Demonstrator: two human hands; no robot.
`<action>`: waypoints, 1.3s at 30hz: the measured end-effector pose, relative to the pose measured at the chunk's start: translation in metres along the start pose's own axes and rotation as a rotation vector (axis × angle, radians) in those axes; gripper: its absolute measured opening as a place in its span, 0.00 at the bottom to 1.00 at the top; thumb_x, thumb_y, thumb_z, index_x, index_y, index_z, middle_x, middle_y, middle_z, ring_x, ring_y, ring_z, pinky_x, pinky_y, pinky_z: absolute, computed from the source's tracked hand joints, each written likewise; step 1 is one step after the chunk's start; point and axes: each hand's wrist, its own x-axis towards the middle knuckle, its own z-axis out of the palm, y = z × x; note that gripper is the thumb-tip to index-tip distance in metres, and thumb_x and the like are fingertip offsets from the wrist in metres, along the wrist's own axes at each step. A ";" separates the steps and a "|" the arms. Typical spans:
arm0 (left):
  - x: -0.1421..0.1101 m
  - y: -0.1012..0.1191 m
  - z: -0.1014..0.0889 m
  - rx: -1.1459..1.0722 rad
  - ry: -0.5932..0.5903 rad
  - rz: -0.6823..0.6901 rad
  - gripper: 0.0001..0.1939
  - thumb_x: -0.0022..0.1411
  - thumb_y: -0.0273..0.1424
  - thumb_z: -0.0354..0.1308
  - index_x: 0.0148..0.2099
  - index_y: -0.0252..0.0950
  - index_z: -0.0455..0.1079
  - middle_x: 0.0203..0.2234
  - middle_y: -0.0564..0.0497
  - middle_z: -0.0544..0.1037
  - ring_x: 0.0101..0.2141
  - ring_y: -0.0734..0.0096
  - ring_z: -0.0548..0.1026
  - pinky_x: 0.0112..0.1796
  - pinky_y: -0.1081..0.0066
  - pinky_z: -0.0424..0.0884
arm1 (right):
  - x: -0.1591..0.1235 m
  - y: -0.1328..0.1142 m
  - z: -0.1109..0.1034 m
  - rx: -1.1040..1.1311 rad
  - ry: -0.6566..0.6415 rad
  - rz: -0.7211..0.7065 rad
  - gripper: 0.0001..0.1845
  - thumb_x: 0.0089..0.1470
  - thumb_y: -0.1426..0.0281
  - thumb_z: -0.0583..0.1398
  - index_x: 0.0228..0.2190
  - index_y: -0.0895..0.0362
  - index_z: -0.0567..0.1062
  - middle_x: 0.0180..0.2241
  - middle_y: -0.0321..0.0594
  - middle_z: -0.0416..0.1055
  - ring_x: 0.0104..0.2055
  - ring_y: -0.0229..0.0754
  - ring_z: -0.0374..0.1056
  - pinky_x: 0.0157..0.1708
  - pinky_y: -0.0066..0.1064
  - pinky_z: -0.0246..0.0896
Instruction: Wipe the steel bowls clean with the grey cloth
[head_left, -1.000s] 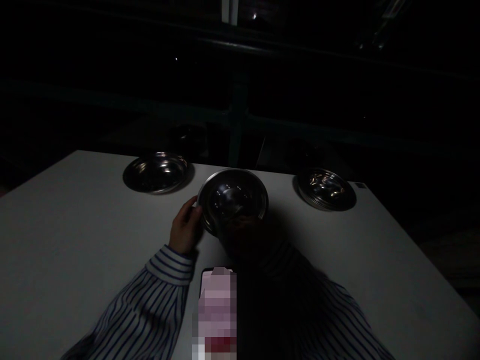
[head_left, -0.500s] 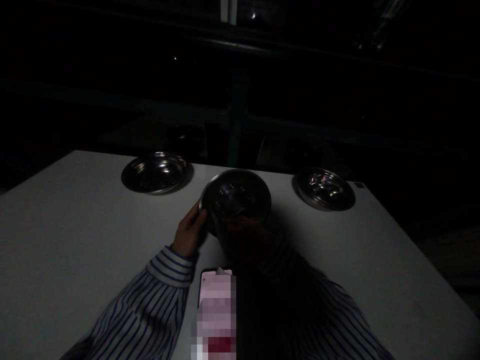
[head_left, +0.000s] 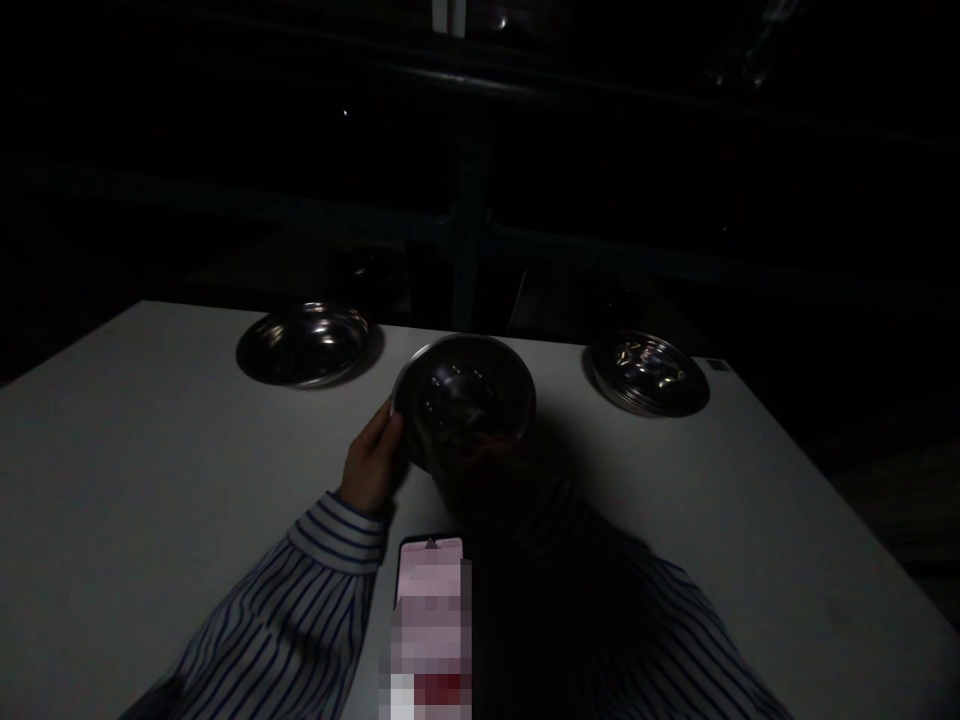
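Note:
A shiny steel bowl (head_left: 461, 395) is tilted up on the white table (head_left: 150, 480), its hollow facing me. My left hand (head_left: 371, 465) grips its left rim, thumb over the edge. My right hand (head_left: 487, 470) lies in deep shadow at the bowl's near side; its fingers do not show clearly. Both sleeves are striped white and blue.
A steel plate (head_left: 307, 345) lies at the table's far left and a stack of steel plates (head_left: 646, 375) at the far right. A phone (head_left: 429, 625) with a lit screen lies near me between my arms. Beyond the table everything is dark.
The bowl has turned slightly in my hands and stays in the same spot. My left hand shifted a little along the rim.

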 end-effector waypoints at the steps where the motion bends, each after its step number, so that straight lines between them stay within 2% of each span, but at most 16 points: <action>1: 0.000 0.000 0.000 0.002 0.006 0.000 0.28 0.54 0.41 0.55 0.56 0.38 0.61 0.54 0.48 0.66 0.55 0.62 0.60 0.55 0.63 0.52 | -0.003 0.002 -0.005 -0.019 -0.015 0.017 0.16 0.53 0.68 0.52 0.42 0.57 0.71 0.44 0.45 0.70 0.45 0.51 0.65 0.42 0.49 0.59; 4: 0.000 0.000 0.000 0.005 -0.004 0.004 0.27 0.55 0.41 0.54 0.56 0.38 0.61 0.54 0.48 0.66 0.55 0.62 0.61 0.55 0.63 0.53 | -0.005 0.004 -0.009 -0.037 -0.019 -0.007 0.16 0.54 0.68 0.51 0.43 0.56 0.70 0.43 0.43 0.71 0.44 0.49 0.65 0.43 0.47 0.59; 7: -0.001 0.000 0.001 0.014 -0.025 0.009 0.27 0.56 0.42 0.53 0.56 0.39 0.62 0.54 0.48 0.66 0.55 0.63 0.60 0.55 0.63 0.53 | 0.006 -0.004 0.008 0.024 0.105 -0.089 0.21 0.55 0.69 0.49 0.50 0.61 0.64 0.51 0.47 0.65 0.49 0.48 0.63 0.44 0.43 0.61; 9: -0.002 0.001 0.002 0.013 -0.038 0.013 0.26 0.56 0.42 0.52 0.56 0.39 0.62 0.54 0.49 0.66 0.55 0.63 0.61 0.55 0.63 0.54 | 0.014 -0.010 0.021 0.037 0.169 -0.068 0.23 0.57 0.70 0.47 0.52 0.65 0.62 0.53 0.51 0.61 0.53 0.47 0.59 0.47 0.41 0.60; 11: -0.003 0.002 0.002 0.022 -0.022 0.023 0.26 0.56 0.41 0.53 0.56 0.39 0.62 0.53 0.49 0.67 0.55 0.62 0.61 0.55 0.63 0.54 | 0.016 -0.012 0.027 0.038 0.191 -0.062 0.22 0.57 0.70 0.46 0.52 0.66 0.62 0.53 0.52 0.61 0.53 0.47 0.59 0.48 0.41 0.59; 15: -0.002 0.004 0.003 0.057 0.093 0.038 0.25 0.55 0.41 0.54 0.54 0.38 0.65 0.51 0.49 0.69 0.54 0.62 0.62 0.55 0.63 0.54 | 0.005 -0.001 0.016 -0.024 0.070 -0.062 0.22 0.57 0.68 0.47 0.52 0.58 0.63 0.49 0.48 0.67 0.47 0.50 0.65 0.43 0.49 0.60; 17: -0.002 0.004 0.004 0.036 0.106 0.027 0.26 0.54 0.41 0.54 0.54 0.38 0.64 0.51 0.49 0.70 0.53 0.62 0.63 0.54 0.63 0.55 | -0.001 0.006 0.011 -0.066 0.013 -0.032 0.21 0.57 0.66 0.48 0.52 0.53 0.63 0.48 0.46 0.68 0.46 0.52 0.65 0.42 0.51 0.59; 20: -0.002 0.004 0.005 0.052 0.057 0.023 0.26 0.56 0.42 0.53 0.55 0.38 0.63 0.52 0.49 0.68 0.54 0.63 0.62 0.55 0.63 0.54 | 0.001 0.007 0.015 -0.055 0.046 -0.055 0.22 0.56 0.67 0.50 0.52 0.53 0.63 0.50 0.45 0.66 0.50 0.50 0.63 0.45 0.49 0.59; 24: -0.005 0.006 0.006 0.123 0.011 0.049 0.25 0.57 0.42 0.51 0.55 0.39 0.63 0.53 0.50 0.67 0.55 0.64 0.60 0.56 0.63 0.52 | 0.012 -0.004 0.024 -0.002 0.175 -0.066 0.22 0.58 0.70 0.46 0.52 0.64 0.63 0.53 0.52 0.61 0.53 0.48 0.59 0.49 0.44 0.58; 26: -0.005 0.006 0.005 0.121 0.036 0.056 0.25 0.57 0.41 0.52 0.55 0.38 0.63 0.53 0.49 0.67 0.55 0.63 0.61 0.55 0.63 0.53 | 0.013 -0.007 0.021 0.009 0.148 -0.054 0.22 0.58 0.69 0.45 0.51 0.64 0.63 0.53 0.51 0.62 0.52 0.48 0.60 0.48 0.44 0.59; 28: -0.004 0.007 0.005 0.104 0.072 0.062 0.25 0.56 0.41 0.52 0.54 0.37 0.64 0.52 0.49 0.69 0.54 0.63 0.62 0.55 0.63 0.54 | 0.008 -0.004 0.013 0.006 0.078 -0.046 0.22 0.57 0.67 0.48 0.52 0.58 0.63 0.51 0.47 0.65 0.50 0.48 0.63 0.45 0.46 0.60; 32: -0.003 0.008 0.006 0.101 0.114 0.071 0.24 0.56 0.41 0.53 0.53 0.37 0.65 0.50 0.49 0.71 0.53 0.62 0.63 0.55 0.63 0.54 | -0.001 0.005 0.000 -0.046 -0.004 0.011 0.20 0.55 0.66 0.50 0.49 0.52 0.66 0.47 0.44 0.69 0.50 0.48 0.63 0.47 0.49 0.55; 35: -0.006 0.010 0.008 0.140 0.100 0.079 0.24 0.56 0.42 0.52 0.53 0.38 0.65 0.50 0.50 0.71 0.53 0.63 0.63 0.55 0.64 0.54 | 0.003 0.001 0.003 -0.005 0.050 -0.001 0.20 0.56 0.66 0.49 0.49 0.55 0.66 0.48 0.45 0.68 0.49 0.48 0.63 0.46 0.47 0.57; 39: -0.009 0.010 0.008 0.164 0.091 0.091 0.24 0.57 0.41 0.51 0.54 0.38 0.64 0.50 0.50 0.70 0.53 0.65 0.64 0.54 0.65 0.56 | 0.012 -0.009 0.015 0.086 0.189 -0.067 0.23 0.55 0.68 0.48 0.50 0.64 0.65 0.52 0.51 0.63 0.52 0.48 0.61 0.48 0.43 0.58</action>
